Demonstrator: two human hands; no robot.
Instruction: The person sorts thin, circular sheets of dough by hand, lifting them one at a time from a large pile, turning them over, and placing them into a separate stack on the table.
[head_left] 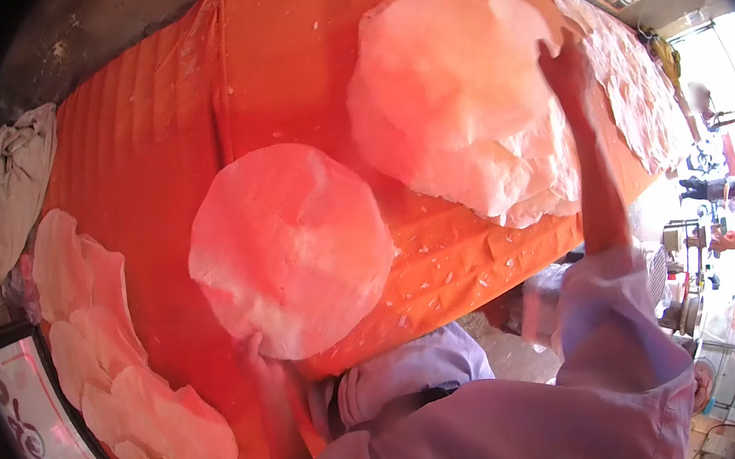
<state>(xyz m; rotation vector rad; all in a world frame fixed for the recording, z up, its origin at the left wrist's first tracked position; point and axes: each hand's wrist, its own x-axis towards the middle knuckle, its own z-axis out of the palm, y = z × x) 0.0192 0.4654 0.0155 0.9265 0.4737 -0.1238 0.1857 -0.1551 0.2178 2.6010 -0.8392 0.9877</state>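
Observation:
A large round sheet that looks like a thin flatbread point(293, 242) lies flat on the orange cloth in the middle. My left hand point(267, 365) is at its lower left edge, touching or very close to it. That hand is blurred, so its grip does not show. Up to the right is a loose stack of similar thin flatbreads point(450, 77), overlapping, with crumpled edges at the lower side. My right hand point(567, 65) reaches out to the right edge of this stack, its thumb and a finger apart. No flatbread shows clearly gripped between them.
An orange cloth point(146, 163) covers the table. Several folded flatbreads point(149, 405) lie along the left edge. More crumpled sheets point(630, 85) are spread at the far right. A whitish cloth point(19, 181) hangs at the left corner. Crumbs lie near the front edge; people point(714, 188) are in the background.

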